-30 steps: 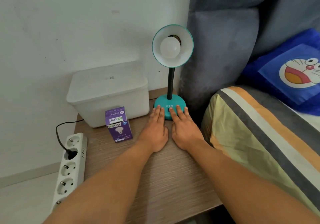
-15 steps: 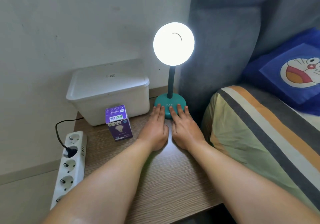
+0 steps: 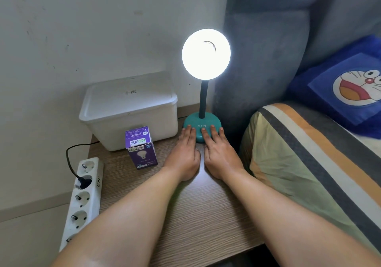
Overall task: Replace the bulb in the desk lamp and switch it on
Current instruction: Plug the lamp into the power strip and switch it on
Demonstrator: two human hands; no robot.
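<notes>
Lamp (image 3: 203,85) at frame centre is lit, so the task appears complete; left hand (image 3: 183,153) and right hand (image 3: 219,153) lie flat, fingers together, touching its base.

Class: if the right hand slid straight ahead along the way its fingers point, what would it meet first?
The right hand already has its fingertips on the lamp base, so it would press further onto that, then probably reach the black neck; depth there is unclear.

A scuffed white wall (image 3: 82,29) fills ten o'clock. A grey padded headboard (image 3: 278,40) rises at one o'clock. The wood-grain bedside table (image 3: 195,215) sits centre, bed (image 3: 309,174) at three o'clock.
</notes>
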